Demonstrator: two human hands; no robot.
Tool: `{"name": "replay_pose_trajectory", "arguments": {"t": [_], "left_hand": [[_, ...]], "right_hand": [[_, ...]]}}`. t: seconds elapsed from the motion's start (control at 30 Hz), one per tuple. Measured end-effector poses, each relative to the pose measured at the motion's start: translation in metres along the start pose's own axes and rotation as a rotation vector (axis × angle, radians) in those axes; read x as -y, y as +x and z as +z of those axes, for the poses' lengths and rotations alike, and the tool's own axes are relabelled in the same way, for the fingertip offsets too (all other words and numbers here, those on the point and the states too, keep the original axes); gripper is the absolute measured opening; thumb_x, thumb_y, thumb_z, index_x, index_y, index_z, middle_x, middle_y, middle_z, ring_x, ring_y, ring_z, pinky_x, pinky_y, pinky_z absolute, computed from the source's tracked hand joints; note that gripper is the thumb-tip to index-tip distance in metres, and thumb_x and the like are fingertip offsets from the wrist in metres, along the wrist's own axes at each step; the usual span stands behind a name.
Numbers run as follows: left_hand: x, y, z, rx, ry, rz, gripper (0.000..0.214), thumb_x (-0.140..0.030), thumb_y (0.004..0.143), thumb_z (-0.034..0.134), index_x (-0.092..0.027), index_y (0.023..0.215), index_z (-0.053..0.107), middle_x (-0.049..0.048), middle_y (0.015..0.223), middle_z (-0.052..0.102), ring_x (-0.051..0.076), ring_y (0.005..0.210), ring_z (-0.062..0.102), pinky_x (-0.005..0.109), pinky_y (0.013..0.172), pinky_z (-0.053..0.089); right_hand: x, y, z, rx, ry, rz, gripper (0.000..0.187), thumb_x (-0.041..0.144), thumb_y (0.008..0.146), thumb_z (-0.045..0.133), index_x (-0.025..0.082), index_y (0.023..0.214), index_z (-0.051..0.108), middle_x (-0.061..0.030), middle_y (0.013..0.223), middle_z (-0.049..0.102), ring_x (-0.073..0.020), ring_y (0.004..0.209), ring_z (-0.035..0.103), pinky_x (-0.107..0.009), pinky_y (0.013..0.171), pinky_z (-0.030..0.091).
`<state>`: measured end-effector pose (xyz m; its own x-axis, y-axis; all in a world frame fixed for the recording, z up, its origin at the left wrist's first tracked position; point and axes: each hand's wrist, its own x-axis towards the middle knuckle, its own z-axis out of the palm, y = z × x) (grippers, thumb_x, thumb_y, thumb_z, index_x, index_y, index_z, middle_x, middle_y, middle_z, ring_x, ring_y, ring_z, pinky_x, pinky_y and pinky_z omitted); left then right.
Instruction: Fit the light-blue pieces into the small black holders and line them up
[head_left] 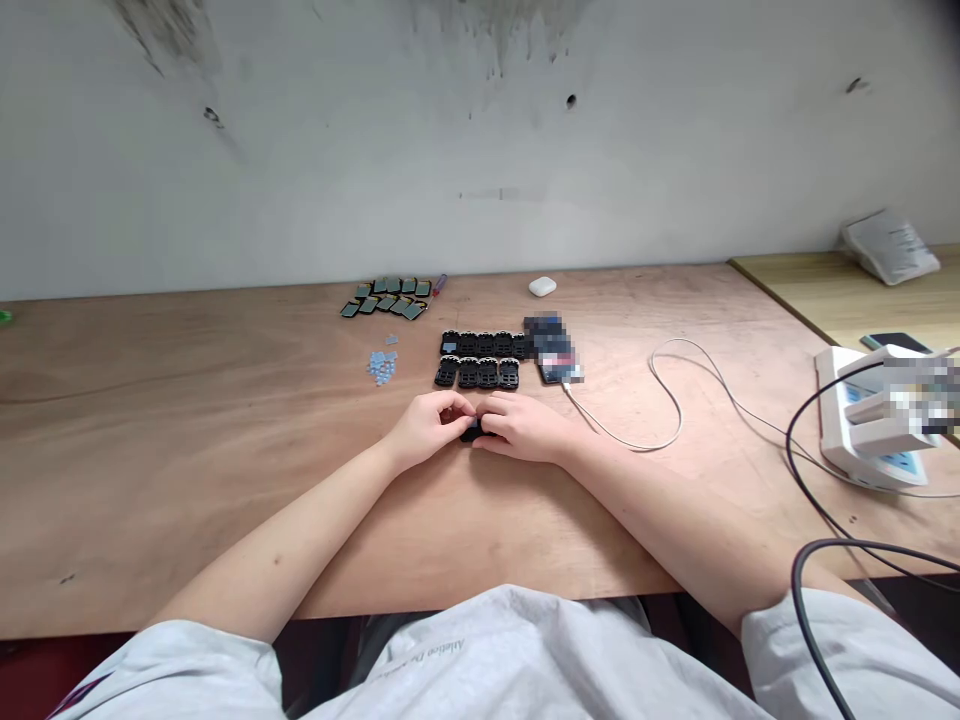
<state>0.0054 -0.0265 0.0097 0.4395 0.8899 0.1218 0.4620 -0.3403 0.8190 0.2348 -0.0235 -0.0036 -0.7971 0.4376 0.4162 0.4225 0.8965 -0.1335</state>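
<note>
A small black plastic casing (470, 434) lies at the table's middle, mostly covered by my fingers. My left hand (429, 432) pinches at its left edge, thumb and fingertips bent together. From the other side, my right hand (523, 427) curls its fingers over the casing. A greyish-blue patch shows between the fingertips, too small to make out. Just beyond my hands, similar black casings (487, 374) are laid out in two rows. One casing at the back left holds a pale blue piece (449, 348). Loose pale blue pieces (382, 366) lie scattered to the left.
Several grey-screened modules (386, 302) and a purple-handled screwdriver (440, 285) lie near the wall. A phone (551, 350), partly pixelated, has a white cable (679, 400) running right to a power strip (870, 420). A white earbud case (542, 287) sits behind. A black cable (799, 580) hangs at right.
</note>
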Motion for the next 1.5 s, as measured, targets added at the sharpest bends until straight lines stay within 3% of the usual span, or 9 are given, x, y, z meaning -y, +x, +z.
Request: {"name": "replay_pose_trajectory", "arguments": {"t": [0.2,0.43,0.53,0.67,1.03,1.23,1.5], "left_hand": [[-0.001,0.001,-0.003,0.081,0.091,0.148,0.011,-0.030,0.088,0.065,-0.022,0.087,0.073,0.0052,0.096,0.071,0.020,0.089,0.065,0.033,0.081,0.053],[-0.006,-0.003,0.000,0.051,-0.022,0.051,0.012,-0.033,0.087,0.067,-0.022,0.085,0.070,0.0049,0.096,0.070,0.017,0.079,0.062,0.030,0.068,0.051],[-0.007,-0.003,0.003,0.041,0.047,0.074,0.010,-0.029,0.085,0.067,-0.022,0.079,0.069,0.0052,0.097,0.068,0.019,0.084,0.063,0.032,0.071,0.051],[-0.004,-0.001,0.006,0.031,0.106,0.057,0.011,-0.029,0.086,0.064,-0.022,0.078,0.068,0.0038,0.093,0.065,0.016,0.073,0.059,0.032,0.066,0.050],[-0.005,0.001,0.008,0.034,0.194,0.075,0.013,-0.026,0.092,0.058,-0.022,0.082,0.064,0.0036,0.090,0.064,0.020,0.081,0.061,0.034,0.073,0.050],[-0.004,0.002,0.013,-0.037,0.212,0.068,0.011,-0.023,0.093,0.056,-0.023,0.083,0.061,0.0040,0.091,0.065,0.021,0.083,0.062,0.035,0.075,0.050],[0.000,0.000,0.006,0.018,0.226,0.186,0.009,-0.021,0.093,0.059,-0.022,0.086,0.065,0.0027,0.091,0.065,0.017,0.080,0.061,0.031,0.074,0.050]], "right_hand": [[-0.001,-0.002,-0.002,0.007,-0.008,0.028,0.028,0.044,0.101,0.063,0.018,0.098,0.074,-0.0102,0.103,0.070,-0.0212,0.091,0.062,-0.034,0.081,0.049],[0.001,-0.001,-0.003,0.036,-0.013,0.042,0.021,0.034,0.101,0.060,0.018,0.096,0.072,-0.0098,0.102,0.070,-0.0209,0.091,0.061,-0.033,0.081,0.048],[0.000,-0.001,-0.002,0.029,-0.004,0.046,0.018,0.032,0.100,0.060,0.018,0.099,0.072,-0.0094,0.103,0.070,-0.0210,0.092,0.061,-0.034,0.082,0.048],[-0.001,-0.002,0.001,0.033,0.005,0.049,0.016,0.031,0.100,0.061,0.018,0.098,0.071,-0.0094,0.102,0.069,-0.0210,0.092,0.060,-0.034,0.083,0.048],[0.001,0.001,-0.003,0.023,0.015,0.051,0.015,0.030,0.099,0.060,0.018,0.098,0.069,-0.0098,0.103,0.069,-0.0215,0.092,0.060,-0.034,0.083,0.049],[0.001,0.001,-0.002,0.023,0.016,0.061,0.015,0.031,0.100,0.061,0.018,0.096,0.069,-0.0092,0.101,0.069,-0.0214,0.092,0.060,-0.034,0.083,0.049],[0.000,0.001,-0.003,0.014,0.021,0.049,0.015,0.030,0.099,0.062,0.018,0.094,0.069,-0.0087,0.099,0.069,-0.0212,0.091,0.059,-0.034,0.081,0.049]]}}
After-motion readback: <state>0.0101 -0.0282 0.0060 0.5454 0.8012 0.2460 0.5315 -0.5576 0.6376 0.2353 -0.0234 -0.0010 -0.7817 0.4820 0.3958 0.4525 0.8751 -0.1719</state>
